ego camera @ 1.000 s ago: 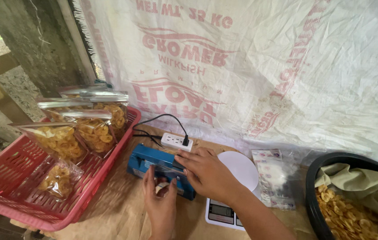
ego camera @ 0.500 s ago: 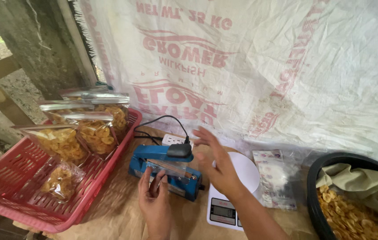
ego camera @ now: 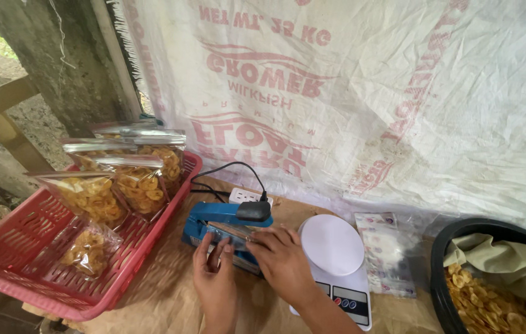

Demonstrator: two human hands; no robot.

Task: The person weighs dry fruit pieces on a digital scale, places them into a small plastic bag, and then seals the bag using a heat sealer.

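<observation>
The left hand (ego camera: 213, 281) reaches up from the lower edge, palm turned inward, fingers (ego camera: 208, 250) straight and close together. Just beside it, the right hand (ego camera: 284, 263) lies palm down, fingers curled forward and pressing, forearm angling back to the right.

Sealer (ego camera: 213, 224) between basket (ego camera: 22, 281) at left and scale (ego camera: 336, 260) at right; power strip (ego camera: 247, 196) behind.

Left hand (ego camera: 213, 278) and right hand (ego camera: 284, 263) grip clear bag (ego camera: 229, 234) at blue heat sealer (ego camera: 216, 226); red basket (ego camera: 22, 281) (chip packets inside) left, white scale (ego camera: 337, 260) right.
</observation>
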